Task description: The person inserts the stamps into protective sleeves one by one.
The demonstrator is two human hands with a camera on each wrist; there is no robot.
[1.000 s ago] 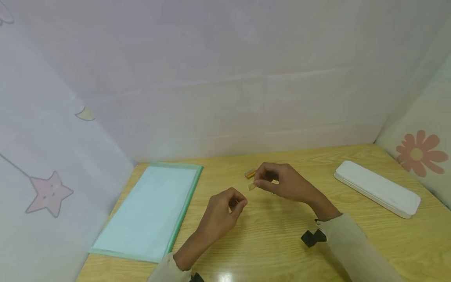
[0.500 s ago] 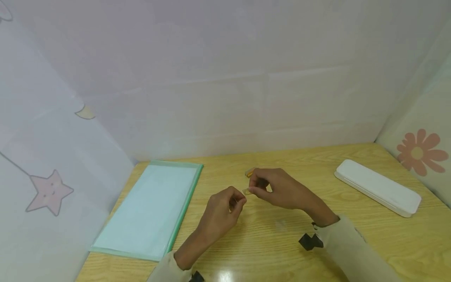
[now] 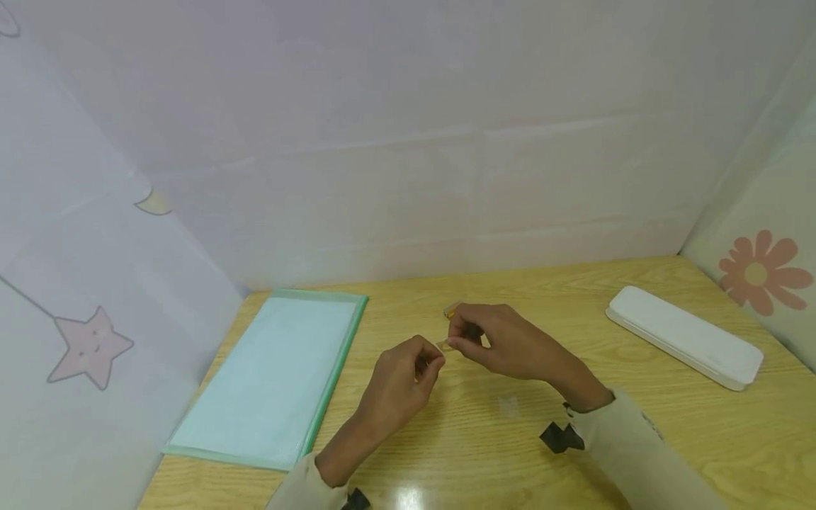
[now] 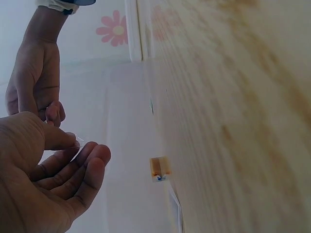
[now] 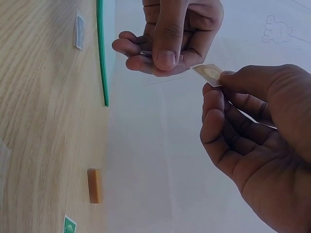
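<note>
My right hand (image 3: 503, 340) pinches a small yellowish stamp (image 5: 210, 74) with a pale edge between thumb and index finger. Just left of it, my left hand (image 3: 404, 372) pinches a small clear plastic piece (image 4: 80, 144) between its thumb and fingers. In the right wrist view one corner of the stamp lies right by the left fingertips (image 5: 165, 60) and the clear piece. Both hands are held above the wooden table (image 3: 459, 453). Much of the clear piece is hidden behind the left thumb.
A small orange-brown block (image 5: 94, 186) lies behind the right hand. A green stamp (image 5: 69, 224) and a greyish one (image 5: 79, 31) are on the table. A clear square (image 3: 508, 406) lies nearer. Left is a green-edged folder (image 3: 270, 379); right, a white case (image 3: 685, 336).
My right hand has come left and down with the stamp, up to the left fingertips. The clear square on the table has come into sight. My left hand has hardly moved.
</note>
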